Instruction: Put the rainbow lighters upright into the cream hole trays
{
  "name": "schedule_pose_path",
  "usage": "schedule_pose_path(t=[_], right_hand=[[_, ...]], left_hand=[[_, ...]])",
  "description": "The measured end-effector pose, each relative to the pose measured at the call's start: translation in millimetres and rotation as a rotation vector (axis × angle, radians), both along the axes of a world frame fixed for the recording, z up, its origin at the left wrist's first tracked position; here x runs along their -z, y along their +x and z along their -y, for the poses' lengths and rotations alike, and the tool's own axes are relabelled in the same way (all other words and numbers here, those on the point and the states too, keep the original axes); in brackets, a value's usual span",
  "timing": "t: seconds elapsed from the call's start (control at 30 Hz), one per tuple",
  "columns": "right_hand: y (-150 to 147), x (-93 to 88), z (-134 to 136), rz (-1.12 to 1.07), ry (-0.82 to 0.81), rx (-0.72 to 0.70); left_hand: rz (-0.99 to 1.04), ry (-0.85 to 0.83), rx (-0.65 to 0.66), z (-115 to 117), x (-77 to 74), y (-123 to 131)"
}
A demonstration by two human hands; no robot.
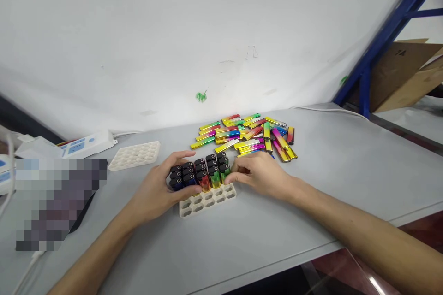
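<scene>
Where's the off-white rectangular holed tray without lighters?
In the head view, that tray lies left of centre on the grey table, between the white power strip and the left hand.

Gray table [346, 156] — lighters [254, 132], trays [207, 209], power strip [85, 144]

Single view, head-worn: looks out from the wearer's head, above the near side of the smooth grey bench [339, 156]. Faces forward and down at a slant; plain white wall [221, 32] fills the 12 o'clock side. Wearer's bare left arm [104, 249] enters at 8 o'clock, bare right arm [346, 221] at 4. Left hand [161, 189] and right hand [259, 173] near lens, just off centre toward 8 and 4. Black-topped upright lighters [203, 175] between them seen obliquely from above. Field wide: reaches blue metal frame [386, 37] at 2 o'clock. Wall–bench line climbs slightly toward 3 o'clock; view a little askew.
</scene>
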State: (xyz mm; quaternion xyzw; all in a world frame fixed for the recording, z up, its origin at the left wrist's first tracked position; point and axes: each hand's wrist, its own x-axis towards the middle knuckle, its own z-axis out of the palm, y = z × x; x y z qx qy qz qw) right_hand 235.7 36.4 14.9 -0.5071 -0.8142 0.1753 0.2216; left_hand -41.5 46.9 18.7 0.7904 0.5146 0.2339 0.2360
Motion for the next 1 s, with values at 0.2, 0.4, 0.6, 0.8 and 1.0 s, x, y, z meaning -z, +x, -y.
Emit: schedule_pose_path(t=[0.2,0.4,0.6,0.8,1.0], right_hand=[[23,-2.8,-15,0.013,0.148,0.144],[53,7.9,-40,0.120,0.351,0.269],[51,12.1,-37,0.140,0.254,0.129],[48,7.6,-35,0.036,0.282,0.068],[72,-4.0,-42,0.056,0.221,0.317]], left_hand=[[-0.070,0.167,-0.014,1,-1.6,0],[-0.142,0.279,-0.020,2,-2.4,0],[-0.156,0.300,-0.041,-1,-2.1,-5],[-0.179,0.306,-0.039,-1,-4.3,-5],[-0.183,0.297,-0.043,0,-6.2,-4]])
